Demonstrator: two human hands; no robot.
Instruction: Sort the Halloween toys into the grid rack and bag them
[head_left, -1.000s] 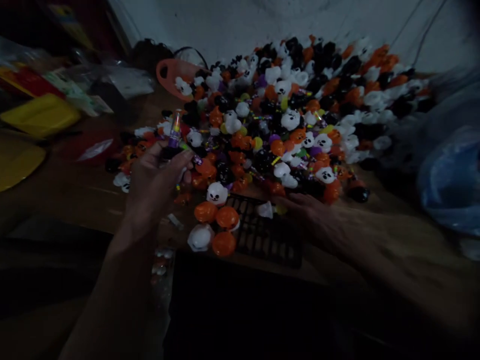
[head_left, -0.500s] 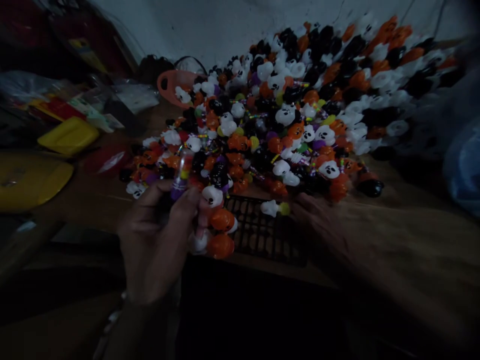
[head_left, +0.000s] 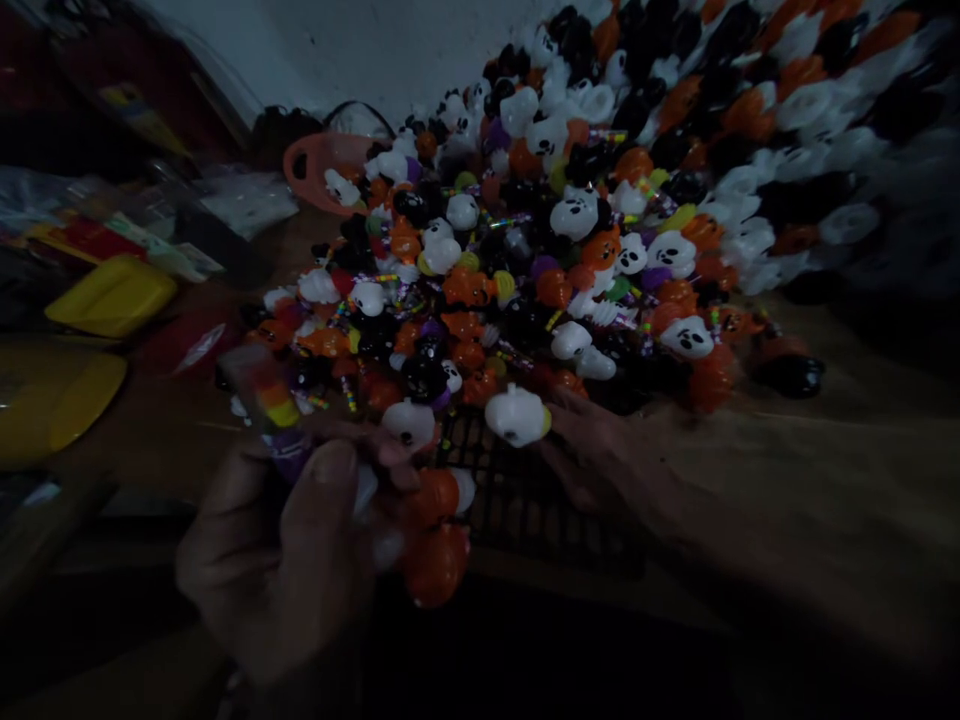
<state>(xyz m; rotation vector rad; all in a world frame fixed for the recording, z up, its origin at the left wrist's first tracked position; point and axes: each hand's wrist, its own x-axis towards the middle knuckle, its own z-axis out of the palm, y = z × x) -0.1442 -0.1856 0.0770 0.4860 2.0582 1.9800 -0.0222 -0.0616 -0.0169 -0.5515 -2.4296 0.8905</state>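
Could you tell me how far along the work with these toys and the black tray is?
Early. A few pumpkin toys sit at the black tray. The left hand holds a striped tube; the right hand holds a ghost toy. The big pile remains.

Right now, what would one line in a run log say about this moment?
left hand: grips striped candy tube | right hand: holds white ghost toy over black grid tray | behind: toy pile

The left hand (head_left: 285, 560) grips a clear candy tube (head_left: 271, 412) with purple, yellow and orange contents. The right hand (head_left: 600, 455) holds a white ghost topper (head_left: 516, 415) above a black grid tray (head_left: 525, 490), beside a heap of ghost and pumpkin toppers (head_left: 570, 200).
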